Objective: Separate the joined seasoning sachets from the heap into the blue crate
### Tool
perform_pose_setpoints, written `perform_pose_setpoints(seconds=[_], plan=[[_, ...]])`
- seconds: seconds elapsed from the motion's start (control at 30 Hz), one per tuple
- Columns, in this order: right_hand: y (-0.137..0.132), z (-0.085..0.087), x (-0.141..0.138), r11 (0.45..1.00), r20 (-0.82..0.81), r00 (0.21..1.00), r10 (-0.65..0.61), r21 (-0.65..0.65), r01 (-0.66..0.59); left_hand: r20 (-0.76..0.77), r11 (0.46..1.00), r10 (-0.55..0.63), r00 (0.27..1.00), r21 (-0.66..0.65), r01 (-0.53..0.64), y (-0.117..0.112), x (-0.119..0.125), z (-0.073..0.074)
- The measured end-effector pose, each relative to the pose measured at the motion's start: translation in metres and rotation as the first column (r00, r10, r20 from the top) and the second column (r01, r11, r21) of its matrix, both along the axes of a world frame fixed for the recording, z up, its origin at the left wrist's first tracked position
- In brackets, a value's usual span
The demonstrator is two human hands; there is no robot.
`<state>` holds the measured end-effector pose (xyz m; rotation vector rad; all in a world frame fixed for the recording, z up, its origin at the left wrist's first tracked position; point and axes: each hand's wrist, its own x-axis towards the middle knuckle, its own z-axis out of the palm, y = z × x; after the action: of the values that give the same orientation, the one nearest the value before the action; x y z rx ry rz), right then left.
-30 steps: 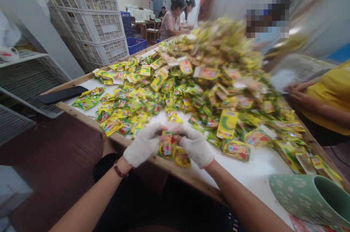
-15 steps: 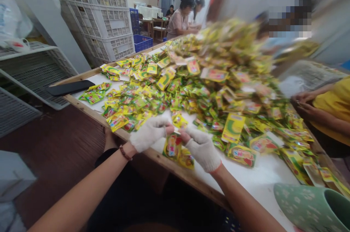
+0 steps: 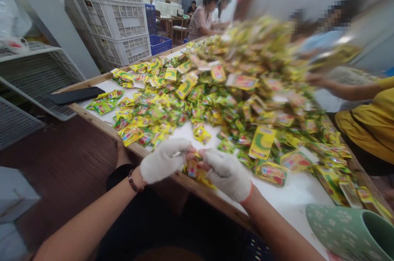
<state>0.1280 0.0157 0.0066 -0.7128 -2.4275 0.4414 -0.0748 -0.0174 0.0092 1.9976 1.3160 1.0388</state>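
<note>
My left hand [image 3: 166, 160], in a white glove with bare fingertips, pinches the top of a small yellow-and-green packet [image 3: 192, 168] over the table's near edge. My right hand [image 3: 230, 174], gloved the same way, grips that packet's top from the other side, its fingers curled and partly covering it. Another yellow packet shows below, partly hidden by the right hand. Just beyond the fingers, a few small packets [image 3: 201, 133] lie on the white tabletop [image 3: 181, 131]. A large heap of packets [image 3: 212, 101] rises behind them.
A green flowered cup [image 3: 335, 228] lies on its side at the right front. At the left corner rests a dark flat object [image 3: 76, 95]. White crates [image 3: 115, 19] are stacked beyond the table's left side. A co-worker's yellow sleeve [image 3: 369, 123] is on the right; other people sit farther back.
My hands have turned slightly, with fingers curled more over the packet, so less of it shows. The co-worker on the right has stretched an arm toward the heap.
</note>
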Motion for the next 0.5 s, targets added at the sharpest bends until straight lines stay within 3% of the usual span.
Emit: perform_pose_setpoints(seconds=[0.1,0.2,0.3,0.4,0.5], plan=[[-0.007,-0.007,-0.004,0.998,0.055,0.997,-0.06,0.031,0.058,-0.1,0.986,-0.004,0.995,0.167,0.021,-0.006,0.005,-0.006],[-0.004,-0.008,-0.004,0.967,-0.095,0.979,-0.183,-0.195,0.162,-0.08,0.983,0.084,0.993,0.17,-0.07,-0.004,0.01,-0.01],[0.007,0.008,0.018,0.844,-0.247,0.867,-0.433,-0.449,0.294,-0.033,0.968,0.249,0.968,0.031,-0.248,0.001,0.014,-0.011],[0.019,0.031,0.062,0.763,-0.104,0.867,-0.487,-0.533,0.365,-0.157,0.959,0.253,0.955,-0.092,-0.269,0.004,0.02,-0.009],[0.028,0.039,0.093,0.797,0.087,0.907,-0.412,-0.449,0.405,-0.331,0.972,0.148,0.932,-0.125,-0.198,0.005,0.035,-0.008]])
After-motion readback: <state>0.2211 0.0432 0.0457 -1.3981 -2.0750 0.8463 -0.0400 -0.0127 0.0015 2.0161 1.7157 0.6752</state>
